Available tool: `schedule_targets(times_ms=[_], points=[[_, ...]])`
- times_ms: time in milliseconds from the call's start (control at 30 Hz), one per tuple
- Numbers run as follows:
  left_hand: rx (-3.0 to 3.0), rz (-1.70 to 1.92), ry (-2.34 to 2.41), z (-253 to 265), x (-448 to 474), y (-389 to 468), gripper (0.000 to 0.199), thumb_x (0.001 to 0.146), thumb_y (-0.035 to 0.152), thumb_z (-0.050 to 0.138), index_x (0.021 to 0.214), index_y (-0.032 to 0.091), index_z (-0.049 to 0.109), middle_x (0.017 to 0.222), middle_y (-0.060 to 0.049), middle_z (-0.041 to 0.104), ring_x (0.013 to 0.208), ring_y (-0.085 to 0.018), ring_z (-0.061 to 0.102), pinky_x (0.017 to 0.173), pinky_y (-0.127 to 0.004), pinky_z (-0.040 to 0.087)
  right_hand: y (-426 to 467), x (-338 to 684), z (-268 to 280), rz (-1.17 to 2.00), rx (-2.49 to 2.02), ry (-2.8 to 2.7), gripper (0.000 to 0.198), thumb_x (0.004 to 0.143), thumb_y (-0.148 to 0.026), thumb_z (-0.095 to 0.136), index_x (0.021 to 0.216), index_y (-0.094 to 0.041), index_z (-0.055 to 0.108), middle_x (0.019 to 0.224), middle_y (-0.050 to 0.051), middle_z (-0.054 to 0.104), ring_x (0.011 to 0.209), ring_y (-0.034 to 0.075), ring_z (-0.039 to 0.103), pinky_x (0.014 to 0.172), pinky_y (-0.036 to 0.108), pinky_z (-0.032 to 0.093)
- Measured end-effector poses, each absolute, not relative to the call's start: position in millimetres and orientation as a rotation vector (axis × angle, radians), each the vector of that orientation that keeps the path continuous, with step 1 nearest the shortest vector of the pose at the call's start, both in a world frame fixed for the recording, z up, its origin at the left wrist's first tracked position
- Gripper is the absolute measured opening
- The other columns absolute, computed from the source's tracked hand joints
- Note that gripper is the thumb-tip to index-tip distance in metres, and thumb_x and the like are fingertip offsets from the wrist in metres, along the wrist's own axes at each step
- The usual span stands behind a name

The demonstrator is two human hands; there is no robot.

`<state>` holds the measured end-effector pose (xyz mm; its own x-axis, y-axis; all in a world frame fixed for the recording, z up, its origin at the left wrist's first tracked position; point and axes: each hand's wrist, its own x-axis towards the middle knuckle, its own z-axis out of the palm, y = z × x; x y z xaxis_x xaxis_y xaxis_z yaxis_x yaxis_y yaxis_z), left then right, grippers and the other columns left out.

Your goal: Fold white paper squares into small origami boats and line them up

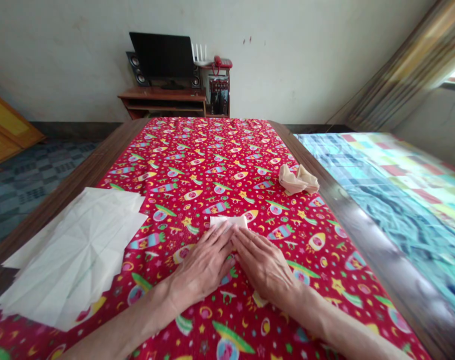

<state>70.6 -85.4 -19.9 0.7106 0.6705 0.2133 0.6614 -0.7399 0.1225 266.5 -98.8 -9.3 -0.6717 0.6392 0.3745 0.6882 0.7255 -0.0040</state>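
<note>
A small folded piece of white paper (228,220) lies on the red patterned cloth in front of me. My left hand (208,252) rests on its left part with the fingers stretched out flat. From the other side, my right hand (263,257) presses on the right part, its fingers also straight and lying flat. The fingertips of both hands nearly meet in the middle and cover the paper's near side. Only the far edge of the paper shows clearly.
A stack of creased white paper sheets (80,250) lies at the left. Folded cream-coloured paper shapes (298,179) stand at the right. The cloth (197,155) covers a dark wooden table (110,142). Beyond stand a monitor (161,55) and a red telephone (221,62); a bed (381,170) is at right.
</note>
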Motion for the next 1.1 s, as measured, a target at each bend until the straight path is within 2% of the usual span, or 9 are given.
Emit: schedule_targets(times_ms=[167, 300, 467, 700, 867, 1100], points=[[2.897, 0.368, 1.114, -17, 69, -86, 0.054, 0.094, 0.03, 0.042, 0.144, 0.012, 0.03, 0.152, -0.011, 0.025, 0.141, -0.024, 0.02, 0.114, -0.042, 0.028, -107, 276, -17, 0.025, -1.086, -2.687, 0.062, 0.096, -0.041, 0.041, 0.145, -0.006, 0.025, 0.15, 0.015, 0.028, 0.14, 0.026, 0.022, 0.111, 0.046, 0.032], [2.904, 0.311, 1.104, -14, 64, -86, 0.056, 0.096, 0.034, 0.039, 0.146, 0.014, 0.025, 0.153, -0.009, 0.024, 0.142, -0.024, 0.019, 0.114, -0.042, 0.027, -108, 286, -17, 0.124, -1.093, -2.7, 0.067, 0.095, -0.043, 0.042, 0.147, -0.007, 0.02, 0.151, 0.014, 0.023, 0.141, 0.026, 0.016, 0.113, 0.047, 0.029], [2.917, 0.312, 1.153, -12, 49, -90, 0.05, 0.096, 0.033, 0.039, 0.143, 0.016, 0.033, 0.151, -0.008, 0.03, 0.141, -0.023, 0.022, 0.114, -0.042, 0.027, -109, 291, -14, 0.123, -1.119, -2.696, 0.06, 0.095, -0.036, 0.044, 0.146, -0.011, 0.027, 0.149, 0.013, 0.029, 0.14, 0.025, 0.022, 0.112, 0.047, 0.031], [2.937, 0.239, 1.197, -10, 55, -85, 0.054, 0.097, 0.04, 0.035, 0.141, 0.009, 0.035, 0.15, -0.014, 0.03, 0.141, -0.025, 0.023, 0.114, -0.045, 0.025, -91, 283, -9, 0.022, -1.107, -2.662, 0.047, 0.098, -0.034, 0.037, 0.135, -0.006, 0.047, 0.14, 0.015, 0.045, 0.133, 0.027, 0.037, 0.11, 0.046, 0.034], [2.93, 0.236, 1.217, -10, 64, -70, 0.053, 0.098, 0.039, 0.033, 0.141, 0.009, 0.034, 0.151, -0.014, 0.027, 0.141, -0.026, 0.022, 0.114, -0.048, 0.024, -73, 278, -12, -0.026, -1.155, -2.618, 0.047, 0.097, -0.033, 0.04, 0.135, -0.006, 0.047, 0.139, 0.016, 0.046, 0.133, 0.026, 0.037, 0.11, 0.045, 0.035], [2.914, 0.295, 1.3, -15, 40, -73, 0.051, 0.097, 0.037, 0.034, 0.141, 0.011, 0.034, 0.151, -0.013, 0.028, 0.14, -0.023, 0.025, 0.114, -0.046, 0.024, -72, 284, -17, -0.029, -1.21, -2.565, 0.044, 0.096, -0.031, 0.041, 0.134, -0.009, 0.048, 0.14, 0.015, 0.045, 0.133, 0.026, 0.037, 0.109, 0.047, 0.034]])
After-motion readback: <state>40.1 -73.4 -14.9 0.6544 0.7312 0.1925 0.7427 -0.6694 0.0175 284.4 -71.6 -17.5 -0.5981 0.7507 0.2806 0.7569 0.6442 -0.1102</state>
